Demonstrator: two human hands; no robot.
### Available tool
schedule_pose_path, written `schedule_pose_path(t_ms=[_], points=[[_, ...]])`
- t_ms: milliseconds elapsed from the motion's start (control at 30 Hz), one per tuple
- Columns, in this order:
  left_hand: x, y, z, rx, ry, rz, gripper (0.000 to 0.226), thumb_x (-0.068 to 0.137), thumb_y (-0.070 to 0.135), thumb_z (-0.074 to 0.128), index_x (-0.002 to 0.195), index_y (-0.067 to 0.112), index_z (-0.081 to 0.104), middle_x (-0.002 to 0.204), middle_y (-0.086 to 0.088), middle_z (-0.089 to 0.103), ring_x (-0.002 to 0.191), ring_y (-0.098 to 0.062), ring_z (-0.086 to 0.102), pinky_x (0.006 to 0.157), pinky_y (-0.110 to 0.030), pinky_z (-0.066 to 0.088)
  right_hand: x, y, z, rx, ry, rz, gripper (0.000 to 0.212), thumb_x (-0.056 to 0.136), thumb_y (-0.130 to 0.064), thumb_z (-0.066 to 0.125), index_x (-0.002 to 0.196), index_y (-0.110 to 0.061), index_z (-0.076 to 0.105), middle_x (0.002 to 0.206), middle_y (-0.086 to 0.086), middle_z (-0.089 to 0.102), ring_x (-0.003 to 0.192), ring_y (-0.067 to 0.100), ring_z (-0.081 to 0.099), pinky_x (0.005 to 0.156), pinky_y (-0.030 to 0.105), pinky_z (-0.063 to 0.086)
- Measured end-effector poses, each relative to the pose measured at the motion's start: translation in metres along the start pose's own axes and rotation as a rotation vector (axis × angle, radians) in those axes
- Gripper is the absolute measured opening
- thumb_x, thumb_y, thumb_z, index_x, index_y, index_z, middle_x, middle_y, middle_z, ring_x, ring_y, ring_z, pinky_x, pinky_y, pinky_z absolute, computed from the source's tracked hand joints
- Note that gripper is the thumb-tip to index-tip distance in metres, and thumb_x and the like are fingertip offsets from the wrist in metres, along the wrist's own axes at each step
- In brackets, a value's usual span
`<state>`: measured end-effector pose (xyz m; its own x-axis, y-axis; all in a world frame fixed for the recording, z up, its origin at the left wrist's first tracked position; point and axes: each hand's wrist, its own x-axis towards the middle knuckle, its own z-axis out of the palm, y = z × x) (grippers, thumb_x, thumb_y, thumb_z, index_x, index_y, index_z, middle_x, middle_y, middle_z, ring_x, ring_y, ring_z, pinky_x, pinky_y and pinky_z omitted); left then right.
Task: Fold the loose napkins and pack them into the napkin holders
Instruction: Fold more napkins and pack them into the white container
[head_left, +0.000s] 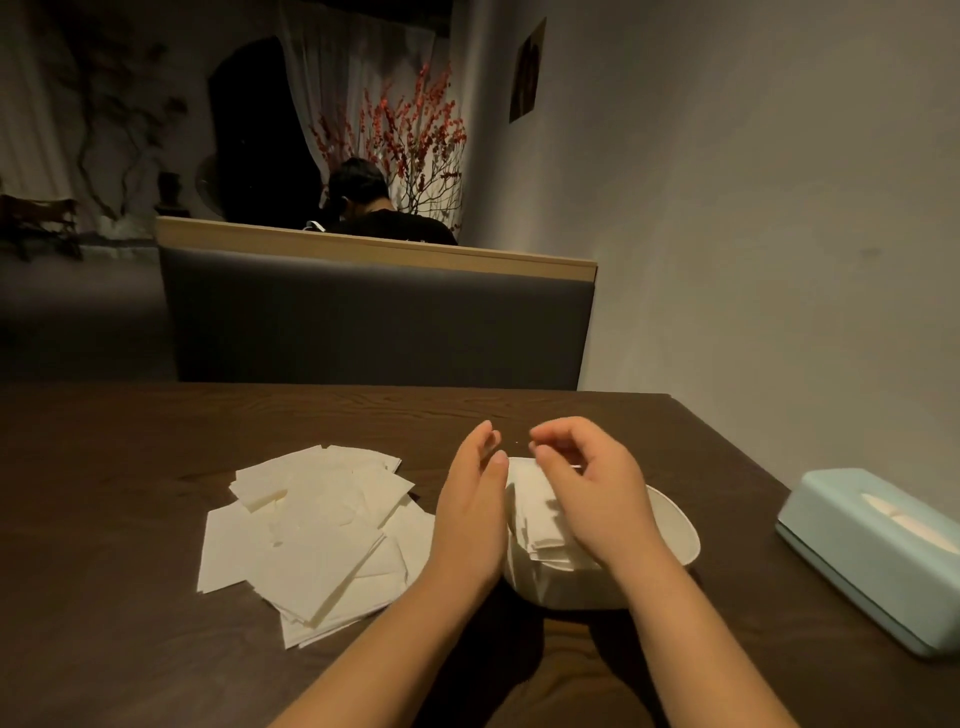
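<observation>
A stack of folded napkins (540, 519) stands in a white napkin holder (675, 525) on the dark wooden table (130, 467), toward its right half and nearer the near edge than the far one. The stack's long axis runs from the near edge away toward the far edge. The left hand (470, 514) lies flat against the stack's left side, fingers straight and together, pointing to the far edge. The right hand (582, 483) hovers over the stack with fingers loosely curled; whether its grip pinches a napkin cannot be told. Just left of the holder lies a spread heap of loose napkins (311, 530), overlapping at mixed angles. A pale blue tissue box (878, 556) sits by the right edge, well apart from the holder. Bare wood runs along the far and left edges.
</observation>
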<state>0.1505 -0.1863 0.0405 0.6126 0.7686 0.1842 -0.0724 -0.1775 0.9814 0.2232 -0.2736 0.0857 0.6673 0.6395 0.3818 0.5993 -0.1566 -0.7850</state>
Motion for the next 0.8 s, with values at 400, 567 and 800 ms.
schedule_pose_path(t_ms=[400,567,800], points=[[-0.003,-0.025,-0.113,0.241,-0.004,0.106,0.03,0.107,0.026,0.042,0.126,0.039,0.061,0.118,0.02,0.066,0.113,0.004,0.06,0.099,-0.019,0.05,-0.002,-0.022,0.111,0.12,-0.312,0.053,0.019,0.09,-0.009,0.067,0.092,-0.028,0.069,0.09,-0.012,0.07,0.088,0.005,0.067,0.08,0.023,0.058],[0.012,-0.048,-0.181,0.347,0.087,0.145,0.029,0.102,0.017,0.052,0.109,0.04,0.068,0.104,0.019,0.073,0.102,0.004,0.065,0.096,-0.028,0.054,0.003,-0.02,0.141,-0.101,-0.458,-0.062,0.021,0.09,-0.013,0.068,0.094,-0.033,0.064,0.096,-0.017,0.063,0.09,-0.001,0.06,0.076,0.012,0.049],[0.021,-0.071,-0.233,0.491,0.208,-0.125,0.017,0.098,0.023,0.058,0.095,0.035,0.07,0.086,0.013,0.07,0.083,-0.011,0.064,0.08,-0.037,0.055,0.019,0.008,0.154,-0.341,-0.379,-0.009,0.02,0.099,-0.019,0.054,0.116,-0.025,0.061,0.116,-0.013,0.051,0.102,0.003,0.049,0.083,0.013,0.036]])
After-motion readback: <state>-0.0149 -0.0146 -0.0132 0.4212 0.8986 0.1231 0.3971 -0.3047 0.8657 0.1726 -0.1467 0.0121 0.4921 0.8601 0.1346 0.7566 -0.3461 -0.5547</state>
